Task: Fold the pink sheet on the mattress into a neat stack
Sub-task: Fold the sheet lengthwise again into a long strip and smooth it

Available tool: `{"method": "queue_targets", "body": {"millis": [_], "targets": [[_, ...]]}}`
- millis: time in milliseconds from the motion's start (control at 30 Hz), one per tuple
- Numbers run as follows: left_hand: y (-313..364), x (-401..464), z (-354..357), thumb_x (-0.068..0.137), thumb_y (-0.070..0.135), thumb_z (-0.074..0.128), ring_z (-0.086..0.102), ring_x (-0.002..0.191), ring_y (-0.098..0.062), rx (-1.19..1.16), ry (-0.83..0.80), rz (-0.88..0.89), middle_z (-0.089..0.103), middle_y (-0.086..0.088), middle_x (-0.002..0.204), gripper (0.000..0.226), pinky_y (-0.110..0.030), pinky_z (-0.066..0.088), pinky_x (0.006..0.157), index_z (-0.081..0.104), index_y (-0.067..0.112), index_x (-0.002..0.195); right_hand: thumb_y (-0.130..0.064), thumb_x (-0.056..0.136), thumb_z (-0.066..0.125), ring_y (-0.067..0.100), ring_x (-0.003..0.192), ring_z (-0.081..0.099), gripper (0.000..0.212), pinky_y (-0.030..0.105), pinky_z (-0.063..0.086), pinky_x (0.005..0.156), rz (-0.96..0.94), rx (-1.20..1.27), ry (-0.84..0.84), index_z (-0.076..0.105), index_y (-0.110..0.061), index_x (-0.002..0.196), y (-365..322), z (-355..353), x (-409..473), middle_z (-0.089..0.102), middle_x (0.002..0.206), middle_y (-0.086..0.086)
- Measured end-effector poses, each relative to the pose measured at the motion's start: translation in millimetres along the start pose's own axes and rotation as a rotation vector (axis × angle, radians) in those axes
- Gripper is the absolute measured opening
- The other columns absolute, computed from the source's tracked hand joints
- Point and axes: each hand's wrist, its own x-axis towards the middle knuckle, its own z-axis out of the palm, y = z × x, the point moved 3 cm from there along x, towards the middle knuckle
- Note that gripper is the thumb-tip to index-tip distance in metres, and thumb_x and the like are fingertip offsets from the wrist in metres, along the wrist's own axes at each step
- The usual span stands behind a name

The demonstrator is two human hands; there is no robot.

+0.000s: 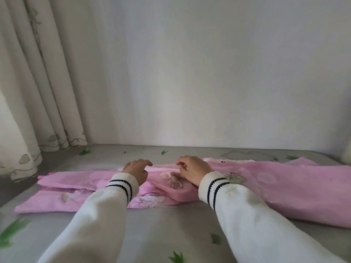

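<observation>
The pink sheet [266, 185], printed with pale flowers, lies folded into a long band across the mattress [171, 224], from the left edge to the far right. Its left part shows two layers and its right part is wider and rumpled. My left hand [135, 171] hovers over the band's far edge near the middle, its fingers loosely curled with nothing visibly in them. My right hand [193, 170] rests on a raised fold just to the right, and its fingers curl down over the sheet's far edge. White sleeves with dark stripes cover both arms.
The mattress cover is grey with green leaf prints. A plain white wall [209, 82] stands right behind the mattress. Cream curtains [38, 92] hang at the left and reach down to the mattress corner. A pale object [346, 154] sits at the far right edge.
</observation>
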Motion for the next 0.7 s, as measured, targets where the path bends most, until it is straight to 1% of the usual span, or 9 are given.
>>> {"method": "queue_targets", "body": {"millis": [67,200,267,333,467,500,567,633,700], "targets": [[24,2,0,0.091,0.006,0.038,0.039,0.134,-0.018,-0.005,0.024,0.076,0.041,0.002,0.146,0.047,-0.033,0.024,0.116,0.044,0.024,0.134,-0.014,0.094,0.045,0.019,0.103,0.063,0.027,0.023,0.045,0.087,0.016,0.002,0.043,0.061,-0.012,0.115,17,-17,-8,0.066,0.118,0.003],[88,-7,-2,0.092,0.004,0.036,0.04,0.132,-0.018,-0.011,0.082,0.296,0.044,0.002,0.144,0.044,-0.029,0.023,0.114,0.048,0.022,0.13,-0.012,0.093,0.045,0.021,0.108,0.061,0.028,0.03,0.046,0.095,0.133,0.006,0.123,0.064,-0.015,0.113,63,-52,-30,0.066,0.12,0.003],[128,-15,-3,0.092,0.004,0.037,0.043,0.129,-0.018,-0.036,0.129,0.447,0.046,0.003,0.142,0.043,-0.026,0.024,0.111,0.051,0.021,0.129,-0.012,0.092,0.046,0.022,0.106,0.062,0.028,0.031,0.048,0.093,0.194,-0.006,0.162,0.064,-0.016,0.113,88,-69,-43,0.067,0.119,0.002],[169,-24,-4,0.091,0.003,0.039,0.045,0.126,-0.02,-0.074,0.17,0.602,0.049,0.001,0.139,0.041,-0.027,0.028,0.107,0.054,0.018,0.126,-0.011,0.093,0.045,0.022,0.102,0.063,0.027,0.028,0.049,0.088,0.252,-0.031,0.188,0.063,-0.016,0.113,114,-85,-59,0.067,0.118,0.003],[233,-37,9,0.085,0.0,0.044,0.051,0.121,-0.024,-0.103,0.153,0.808,0.056,-0.007,0.131,0.039,-0.03,0.036,0.102,0.061,0.012,0.119,-0.01,0.093,0.042,0.025,0.104,0.062,0.03,0.029,0.047,0.089,0.41,-0.066,0.243,0.065,-0.016,0.11,166,-107,-95,0.067,0.117,0.006],[243,-40,16,0.083,-0.001,0.044,0.055,0.115,-0.027,-0.096,0.143,0.855,0.06,-0.01,0.124,0.038,-0.033,0.042,0.098,0.064,0.01,0.113,-0.01,0.093,0.041,0.025,0.104,0.062,0.03,0.029,0.046,0.088,0.447,-0.076,0.244,0.064,-0.016,0.11,177,-109,-105,0.067,0.117,0.006],[260,-46,32,0.079,0.0,0.045,0.064,0.095,-0.032,-0.068,0.12,0.928,0.067,-0.013,0.106,0.032,-0.038,0.053,0.081,0.07,0.008,0.097,-0.01,0.093,0.04,0.026,0.104,0.061,0.029,0.029,0.045,0.089,0.497,-0.097,0.236,0.064,-0.016,0.108,196,-111,-127,0.066,0.118,0.006],[269,-46,45,0.071,0.002,0.054,0.068,0.078,-0.031,-0.009,0.117,0.935,0.071,-0.011,0.092,0.024,-0.037,0.054,0.064,0.073,0.01,0.084,-0.009,0.093,0.04,0.025,0.105,0.061,0.028,0.029,0.044,0.09,0.518,-0.131,0.213,0.064,-0.016,0.108,212,-110,-148,0.064,0.119,0.006],[273,-43,51,0.067,0.014,0.055,0.069,0.065,-0.025,0.03,0.111,0.929,0.071,-0.003,0.081,0.02,-0.03,0.053,0.053,0.073,0.017,0.076,-0.009,0.093,0.041,0.024,0.105,0.06,0.028,0.028,0.044,0.089,0.547,-0.161,0.169,0.064,-0.016,0.107,225,-108,-163,0.063,0.119,0.005]]}}
